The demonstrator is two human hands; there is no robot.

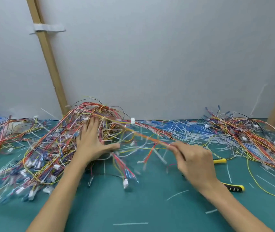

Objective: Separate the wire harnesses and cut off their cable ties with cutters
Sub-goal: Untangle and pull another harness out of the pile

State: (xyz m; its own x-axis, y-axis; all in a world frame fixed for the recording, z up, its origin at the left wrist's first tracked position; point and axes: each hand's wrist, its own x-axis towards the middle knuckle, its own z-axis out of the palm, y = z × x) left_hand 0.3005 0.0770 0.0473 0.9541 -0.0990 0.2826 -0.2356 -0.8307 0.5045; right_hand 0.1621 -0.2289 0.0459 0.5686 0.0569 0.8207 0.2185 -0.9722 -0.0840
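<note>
My left hand (91, 141), fingers spread flat, pins the pile (53, 144) under them; my right hand (193, 159) pinches one harness (150, 139) (I should pull slowly).

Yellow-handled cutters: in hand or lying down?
Lying on the green mat: the yellow-and-black-handled cutters sit partly hidden behind the right hand, which pinches an orange wire harness.

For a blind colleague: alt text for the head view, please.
A left hand presses on a pile of wire harnesses while the right hand pinches one orange harness stretched from it. Yellow-handled cutters lie on the green mat.
</note>
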